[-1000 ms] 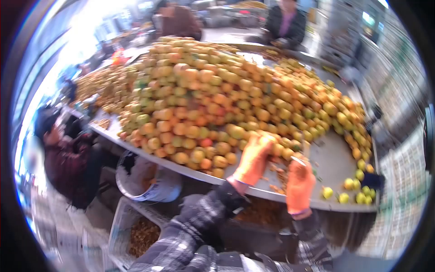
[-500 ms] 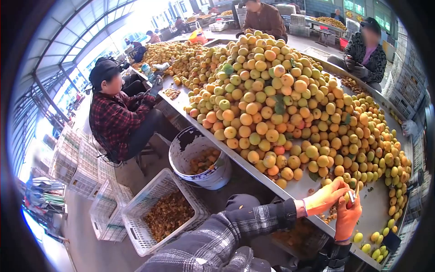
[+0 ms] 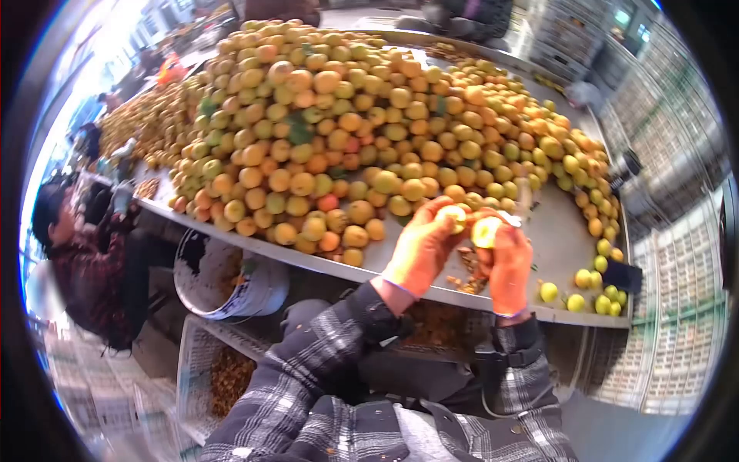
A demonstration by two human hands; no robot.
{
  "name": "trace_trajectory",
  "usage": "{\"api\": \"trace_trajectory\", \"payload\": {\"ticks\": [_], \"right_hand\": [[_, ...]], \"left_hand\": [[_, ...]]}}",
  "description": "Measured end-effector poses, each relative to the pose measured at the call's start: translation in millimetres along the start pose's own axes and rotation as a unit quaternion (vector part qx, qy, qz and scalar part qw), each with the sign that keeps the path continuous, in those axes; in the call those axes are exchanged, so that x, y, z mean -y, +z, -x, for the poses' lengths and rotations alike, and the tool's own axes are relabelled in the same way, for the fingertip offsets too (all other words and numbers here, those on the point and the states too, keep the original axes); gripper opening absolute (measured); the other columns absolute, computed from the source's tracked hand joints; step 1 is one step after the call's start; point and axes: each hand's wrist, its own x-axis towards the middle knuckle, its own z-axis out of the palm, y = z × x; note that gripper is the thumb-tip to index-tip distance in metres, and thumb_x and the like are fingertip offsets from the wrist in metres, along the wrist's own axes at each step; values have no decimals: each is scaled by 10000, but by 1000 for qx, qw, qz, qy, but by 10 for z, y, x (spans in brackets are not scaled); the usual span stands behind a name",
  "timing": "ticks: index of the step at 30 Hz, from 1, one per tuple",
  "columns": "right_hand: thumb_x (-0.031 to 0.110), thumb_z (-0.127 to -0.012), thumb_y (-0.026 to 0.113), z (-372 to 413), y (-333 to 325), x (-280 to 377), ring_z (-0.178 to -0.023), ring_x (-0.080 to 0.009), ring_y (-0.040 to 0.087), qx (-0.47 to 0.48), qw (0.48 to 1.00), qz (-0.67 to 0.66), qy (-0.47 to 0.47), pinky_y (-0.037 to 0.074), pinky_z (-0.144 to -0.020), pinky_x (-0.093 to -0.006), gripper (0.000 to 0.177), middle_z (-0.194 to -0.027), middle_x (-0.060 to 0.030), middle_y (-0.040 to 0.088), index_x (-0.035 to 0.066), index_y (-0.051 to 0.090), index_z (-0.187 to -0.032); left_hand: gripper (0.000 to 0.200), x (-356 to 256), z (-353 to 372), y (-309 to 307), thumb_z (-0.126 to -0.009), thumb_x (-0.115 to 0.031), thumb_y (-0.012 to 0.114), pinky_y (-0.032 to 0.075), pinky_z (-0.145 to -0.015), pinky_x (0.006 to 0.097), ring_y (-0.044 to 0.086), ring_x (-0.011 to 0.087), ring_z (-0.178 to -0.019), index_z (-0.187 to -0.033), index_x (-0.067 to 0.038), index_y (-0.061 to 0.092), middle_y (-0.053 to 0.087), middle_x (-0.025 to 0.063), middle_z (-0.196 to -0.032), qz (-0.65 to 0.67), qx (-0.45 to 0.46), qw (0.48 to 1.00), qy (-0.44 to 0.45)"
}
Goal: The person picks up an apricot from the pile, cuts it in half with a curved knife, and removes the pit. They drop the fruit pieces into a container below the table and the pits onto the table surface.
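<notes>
Fruit halves (image 3: 486, 231) now apart

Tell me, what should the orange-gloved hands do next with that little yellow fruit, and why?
Probably ease the two pieces fully apart. The left hand in its orange glove pinches a pale yellow fruit piece, the right hand a round yellow fruit piece, close together above the grey metal table, so the fruit looks split open.

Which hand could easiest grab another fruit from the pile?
Probably the left hand: it sits right beside the fruit pile. The right hand is farther out, over the table. Both hold a fruit piece.
</notes>
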Motion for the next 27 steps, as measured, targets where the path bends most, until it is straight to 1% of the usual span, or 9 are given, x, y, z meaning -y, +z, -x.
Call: {"api": "trace_trajectory", "payload": {"ticks": [3, 5, 9, 15, 17, 19, 21, 25, 27], "right_hand": [[221, -1004, 582, 40, 88, 11, -535, -45, 509, -37, 996, 74, 22, 401, -469, -225, 218, -667, 20, 582, 20, 658, -1037], [224, -986, 625, -62, 80, -246, -567, -71, 554, -62, 988, 115, -81, 452, -516, -264, 236, -685, -4, 614, -10, 657, -970], [214, -941, 681, -4, 80, -269, -567, -198, 631, -23, 980, 195, -17, 494, -552, -331, 241, -650, -116, 655, -20, 640, -897], [258, -915, 714, 34, 33, -99, -589, -208, 642, 12, 966, 248, -67, 492, -553, -343, 283, -664, -121, 658, -9, 637, -862], [262, -916, 715, 52, 53, 12, -574, -186, 610, 9, 960, 279, -16, 481, -548, -340, 287, -643, -107, 636, -8, 638, -855], [233, -937, 685, -1, 103, -42, -528, -98, 515, -50, 986, 144, -68, 423, -493, -293, 268, -597, -20, 581, 2, 627, -814], [200, -955, 661, 20, 11, 158, -516, -43, 459, -50, 996, -29, 69, 348, -463, -244, 222, -607, 39, 529, 29, 621, -820], [210, -988, 618, -41, -92, 215, -492, -21, 389, -102, 972, -210, 2, 271, -442, -228, 207, -607, 66, 447, 63, 600, -843], [263, -1017, 524, -75, -127, 230, -459, -64, 284, -80, 968, -225, -74, 272, -400, -259, 284, -587, 68, 306, 133, 454, -774]], "left_hand": [[352, 0, 37, 41, -994, -105, 576, 446, -1084, 443, 550, 311, -1269, -1322, -62, 456, 554, 181, -1361, 44, -2, 999, -1], [361, 42, 14, -16, -997, -126, 576, 455, -1074, 442, 542, 301, -1283, -1333, -79, 454, 565, 157, -1371, 48, 1, 999, -11], [357, 117, 34, -28, -1021, -187, 547, 492, -1020, 425, 551, 276, -1272, -1351, -92, 454, 575, 128, -1376, 48, -14, 997, -55], [384, 161, 4, -5, -1059, -401, 435, 534, -900, 361, 656, 221, -1012, -1226, -78, 558, 670, 66, -1079, 23, -32, 996, -82], [424, 153, -3, 18, -1061, -445, 409, 541, -822, 339, 659, 208, -966, -1115, -76, 612, 675, 65, -1034, -17, -144, 986, -82], [556, 161, -6, 26, -1048, -525, 384, 538, -688, 319, 647, 200, -717, -964, -30, 625, 660, 71, -792, -127, -130, 983, -19], [611, 155, 44, 64, -1044, -557, 366, 490, -554, 301, 605, 173, -599, -885, -20, 610, 643, 95, -725, -159, -39, 986, -3], [683, 235, 124, 137, -1015, -630, 360, 483, -516, 278, 590, 150, -564, -857, -17, 616, 637, 76, -726, -207, 18, 976, -66], [732, 322, 210, 255, -989, -681, 357, 491, -531, 250, 595, 134, -571, -845, -15, 625, 631, 56, -734, -309, -16, 950, -36]]}}
